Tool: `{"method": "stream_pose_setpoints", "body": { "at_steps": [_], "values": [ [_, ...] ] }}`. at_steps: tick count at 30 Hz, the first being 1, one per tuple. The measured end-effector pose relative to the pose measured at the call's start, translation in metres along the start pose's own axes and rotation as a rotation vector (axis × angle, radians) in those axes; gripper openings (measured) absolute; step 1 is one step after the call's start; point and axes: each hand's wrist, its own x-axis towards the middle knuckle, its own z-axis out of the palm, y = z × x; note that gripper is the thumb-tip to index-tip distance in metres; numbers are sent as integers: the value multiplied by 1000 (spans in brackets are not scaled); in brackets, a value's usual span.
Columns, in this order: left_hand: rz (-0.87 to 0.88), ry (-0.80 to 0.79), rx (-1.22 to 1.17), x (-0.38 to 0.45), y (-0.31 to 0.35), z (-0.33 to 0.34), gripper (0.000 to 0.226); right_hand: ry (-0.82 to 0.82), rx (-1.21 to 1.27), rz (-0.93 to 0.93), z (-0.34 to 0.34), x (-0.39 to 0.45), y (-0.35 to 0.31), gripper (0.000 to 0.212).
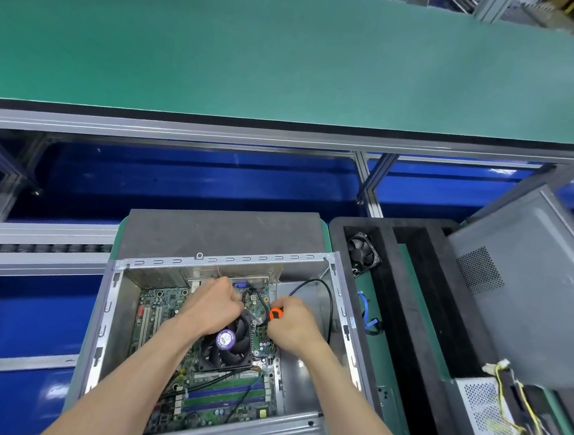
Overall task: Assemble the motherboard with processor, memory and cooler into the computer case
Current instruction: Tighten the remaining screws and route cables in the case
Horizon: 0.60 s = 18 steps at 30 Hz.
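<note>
Currently the motherboard (168, 314) lies flat inside the computer case (112, 323), filling its left part, memory sticks (227, 393) seated near the case's front edge. Left hand (213, 309) rests curled over the cooler fan (226, 343), fingers pinching near the black cable (261, 304); what exactly they hold cannot be told. Right hand (292, 326) grips an orange-handled screwdriver (275, 314) just right of the cooler. Judged step: fastening the cooler. Next: seat the tip squarely, keep the cable aside.
</note>
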Motion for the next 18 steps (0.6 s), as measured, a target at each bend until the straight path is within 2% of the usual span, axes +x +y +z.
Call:
{"method": "stream_pose_setpoints", "body": {
  "at_steps": [4,7,11,16,18],
  "values": [
    [-4,-3,-4,0,0,-2,33,27,-210,-99,0,-8,0,65],
    [-3,-9,6,1,0,0,32,-15,-357,-110,0,-13,-1,71],
    [-19,-17,48,3,-3,0,39,-78,-473,-109,3,-15,-8,54],
    [-39,-12,61,0,1,-4,36,-91,-442,-91,3,-15,-11,43],
    [-20,37,114,-5,6,-6,32,-82,-422,-85,-3,-16,-9,49]
  ]
}}
